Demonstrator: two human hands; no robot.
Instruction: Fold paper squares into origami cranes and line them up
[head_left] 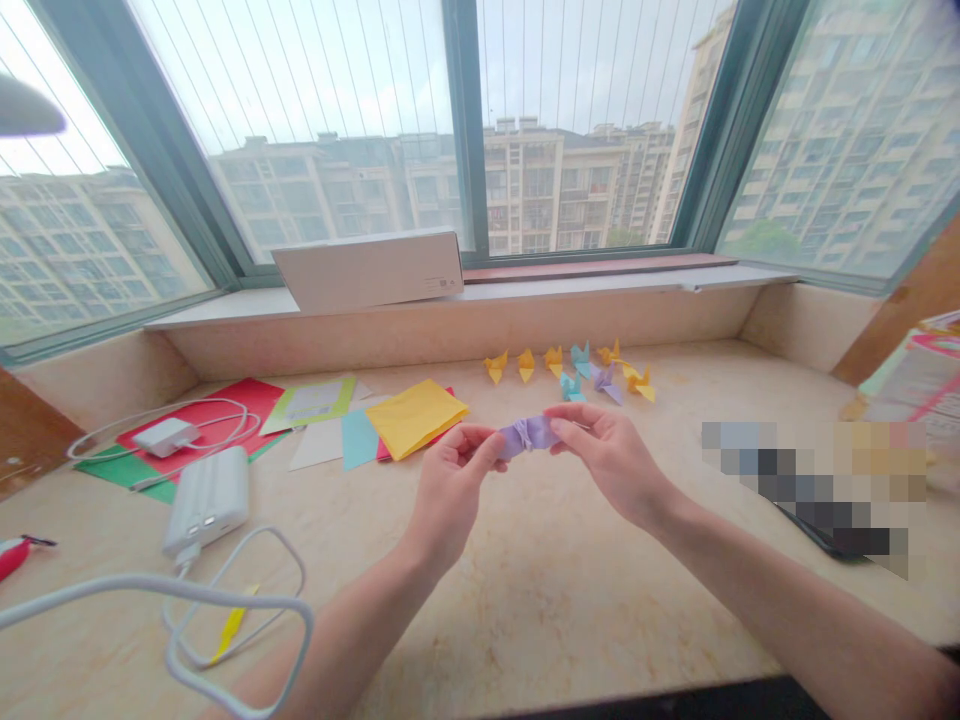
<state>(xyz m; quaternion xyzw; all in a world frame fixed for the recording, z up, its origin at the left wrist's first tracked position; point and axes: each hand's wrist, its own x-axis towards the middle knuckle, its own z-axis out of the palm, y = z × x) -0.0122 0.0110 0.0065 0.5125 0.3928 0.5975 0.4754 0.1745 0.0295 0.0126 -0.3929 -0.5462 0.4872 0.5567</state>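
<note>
Between my hands, above the middle of the stone counter, is a purple origami crane (527,434) with its wings spread out to either side. My left hand (459,470) pinches its left wing between thumb and fingers. The right wing is gripped the same way by my right hand (600,450). Just beyond stand several small finished paper cranes: yellow ones such as a yellow crane (496,367), two blue ones including a blue crane (581,358), and a purple crane (607,382). Left of them lies a stack of yellow paper (417,415) over a red sheet.
At left are red paper (259,395), green paper (161,484), a white charger (166,437) and a power bank (208,500) with a looping cable (225,592). A white box (371,270) leans by the window. A blurred-out patch covers a dark object (817,530) at right.
</note>
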